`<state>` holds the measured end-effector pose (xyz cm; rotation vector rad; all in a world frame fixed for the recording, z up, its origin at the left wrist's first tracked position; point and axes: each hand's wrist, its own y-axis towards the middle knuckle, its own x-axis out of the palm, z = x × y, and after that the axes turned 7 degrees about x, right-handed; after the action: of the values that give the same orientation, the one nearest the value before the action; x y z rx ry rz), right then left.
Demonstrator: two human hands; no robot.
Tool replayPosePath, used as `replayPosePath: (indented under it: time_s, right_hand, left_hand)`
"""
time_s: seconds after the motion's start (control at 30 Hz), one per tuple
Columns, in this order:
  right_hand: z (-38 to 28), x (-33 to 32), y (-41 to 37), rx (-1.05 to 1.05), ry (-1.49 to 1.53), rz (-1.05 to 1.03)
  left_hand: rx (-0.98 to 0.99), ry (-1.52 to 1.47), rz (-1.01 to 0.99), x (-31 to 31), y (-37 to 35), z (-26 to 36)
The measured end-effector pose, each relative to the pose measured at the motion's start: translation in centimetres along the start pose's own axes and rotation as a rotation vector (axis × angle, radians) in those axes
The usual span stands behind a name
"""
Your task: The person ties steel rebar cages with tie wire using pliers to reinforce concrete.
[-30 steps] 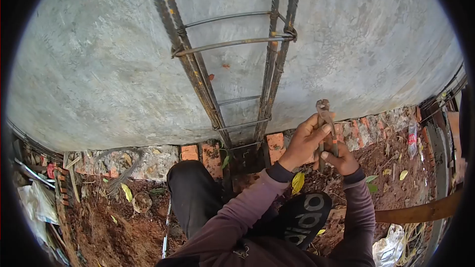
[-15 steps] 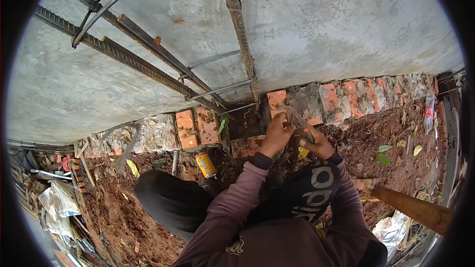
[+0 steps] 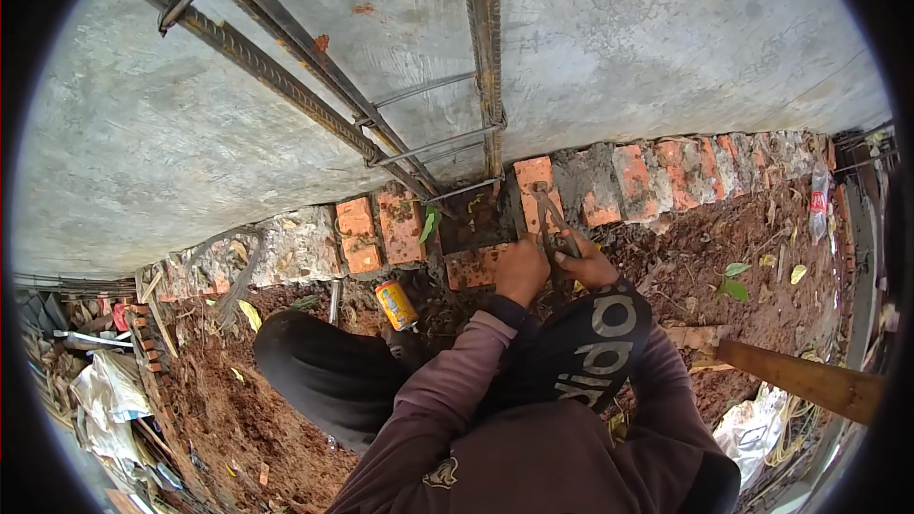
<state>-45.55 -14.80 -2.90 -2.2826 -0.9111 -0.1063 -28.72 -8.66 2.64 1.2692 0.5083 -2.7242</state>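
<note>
My left hand [image 3: 520,271] and my right hand [image 3: 587,266] are low and close together at the foot of a rebar cage [image 3: 487,86] that stands against a concrete wall [image 3: 666,38]. Between them I hold rusty metal pincers [image 3: 546,219], jaws pointing up at the orange bricks [image 3: 533,181] beside the cage's base. My right fingers wrap the handles. My left fist is closed against the tool's other side. Purple sleeves and a black knee with white lettering [image 3: 595,343] lie below the hands.
An orange drink can [image 3: 396,305] lies on red soil left of my hands. A wooden plank [image 3: 809,381] juts in from the right. A plastic bottle [image 3: 819,205] and leaves litter the far right; rubble, bags and rods pile up at the left [image 3: 95,381].
The view dropped from the upper cage toward the ground. Both hands went down with the pincers, from held up in front of the wall to the bricks at the cage's foot.
</note>
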Motion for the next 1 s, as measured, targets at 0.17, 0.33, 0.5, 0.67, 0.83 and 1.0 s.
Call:
replayPosePath:
  time_s: [0.17, 0.33, 0.5, 0.67, 0.83, 1.0]
  right_hand:
    - [-4.4, -2.5, 0.8, -0.459, -1.007, 0.099]
    - [-9.2, -2.9, 1.0, 0.173, -0.359, -0.035]
    - [-12.7, -3.9, 1.8, 0.186, -0.608, -0.002]
    - [-19.2, 0.3, -3.6, 0.234, -0.719, 0.0]
    - [-16.3, -3.3, -5.5, 0.118, -0.487, 0.349]
    - [-10.7, -4.3, -0.5, 0.142, -0.502, 0.778]
  left_hand:
    - [0.13, -0.118, 0.028, 0.1, 0.3, -3.6]
    - [0.17, -0.122, -0.076, -1.4, -0.7, -4.7]
    - [0.247, -0.165, -0.153, -3.4, -1.2, -6.1]
    - [0.35, -0.137, -0.174, -5.0, -3.8, -7.2]
    - [0.406, -0.221, -0.191, -13.2, -7.7, -5.4]
    - [0.479, -0.761, -0.177, -22.7, -11.3, -5.9]
